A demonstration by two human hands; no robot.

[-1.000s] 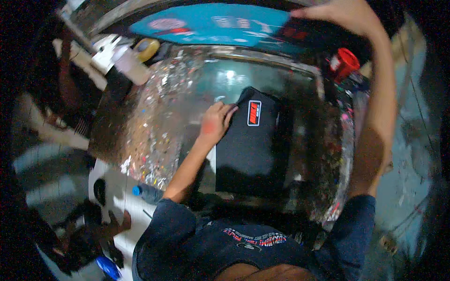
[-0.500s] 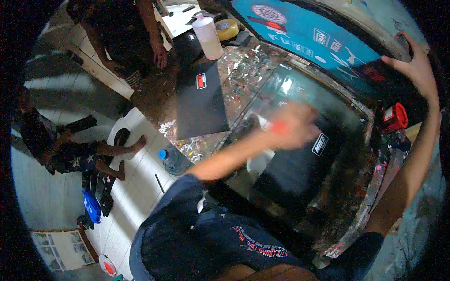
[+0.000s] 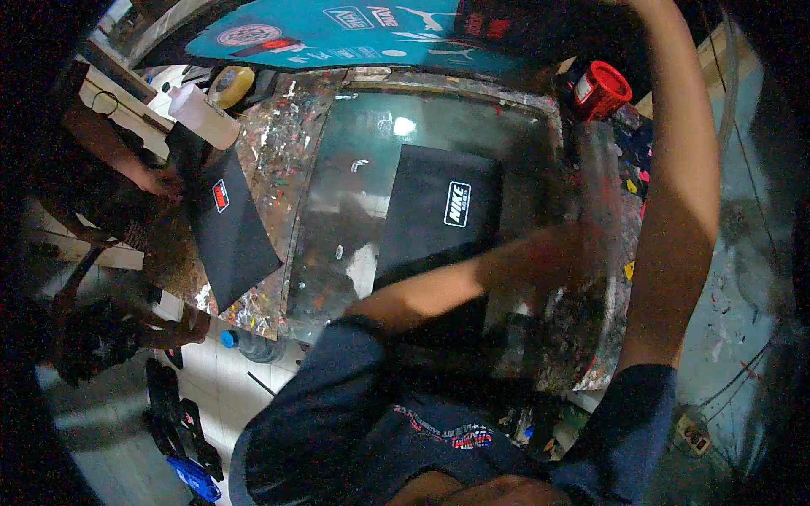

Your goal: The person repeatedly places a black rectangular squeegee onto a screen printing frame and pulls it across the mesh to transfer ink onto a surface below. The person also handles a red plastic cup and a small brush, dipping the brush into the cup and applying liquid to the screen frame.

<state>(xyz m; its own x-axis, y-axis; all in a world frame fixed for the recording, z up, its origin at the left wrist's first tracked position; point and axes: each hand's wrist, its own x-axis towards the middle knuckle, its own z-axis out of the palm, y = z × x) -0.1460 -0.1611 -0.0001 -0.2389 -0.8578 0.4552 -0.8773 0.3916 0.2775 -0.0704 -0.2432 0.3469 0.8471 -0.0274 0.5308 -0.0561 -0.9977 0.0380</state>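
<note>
A black fabric-like panel (image 3: 422, 181) with a white boxed print lies on the glass-topped table (image 3: 346, 202). My left arm reaches across the panel's lower part. My left hand (image 3: 578, 246), dark and smeared by motion, is over the table's right side; its fingers cannot be made out. A raised printing screen (image 3: 308, 35), with teal mesh and several pale designs, stands tilted along the far side. My right arm stretches up on the right towards the screen's dark end. Only the edge of my right hand (image 3: 639, 3) shows at the top rim; its fingers are cut off.
Left of the glass, a co-worker's hand (image 3: 160, 181) is beside another black panel (image 3: 232, 240) with a red-and-white print. Behind stand a pale bottle (image 3: 202, 116) and a tape roll (image 3: 233, 86). A red tub (image 3: 602, 91) is at right; a blue-capped bottle (image 3: 257, 346) stands at lower left.
My view has turned, so the table appears further left and higher. My left hand has moved from above the panel's upper part to the table's right side. My right hand has mostly left the picture.
</note>
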